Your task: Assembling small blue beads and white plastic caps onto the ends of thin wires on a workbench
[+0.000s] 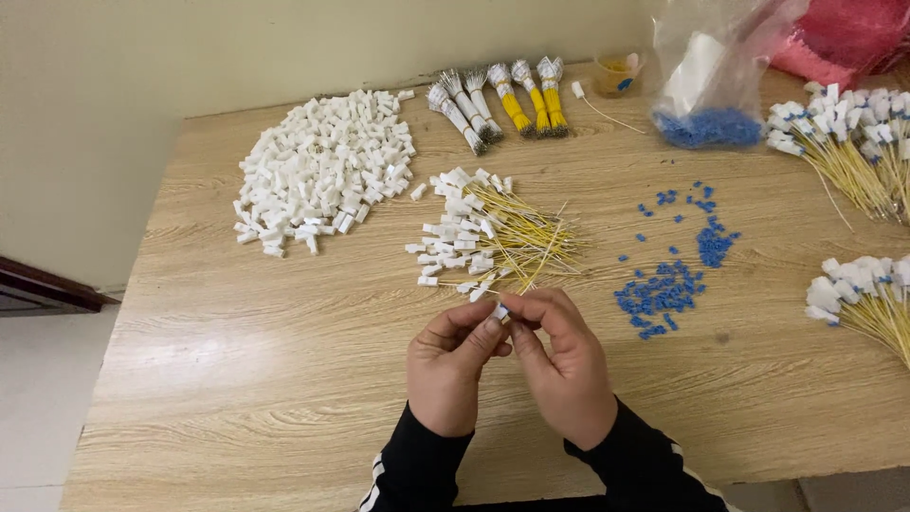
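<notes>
My left hand [453, 365] and my right hand [564, 365] meet over the near middle of the wooden table [237, 379]. Their fingertips pinch one small white connector [500, 311] with a thin yellow wire running from it. Just beyond the hands lies a loose heap of yellow wires with white connectors [488, 237]. Small blue plastic pieces [659, 294] are scattered to the right of my right hand. A large pile of bare white connectors [322, 171] sits at the far left.
Bundled yellow and white wires [498, 100] lie at the back edge. A clear bag with blue pieces [711, 95] stands at back right, next to a red bag [844, 38]. Finished wire bunches [844, 142] and another wire bunch [867, 294] lie along the right edge.
</notes>
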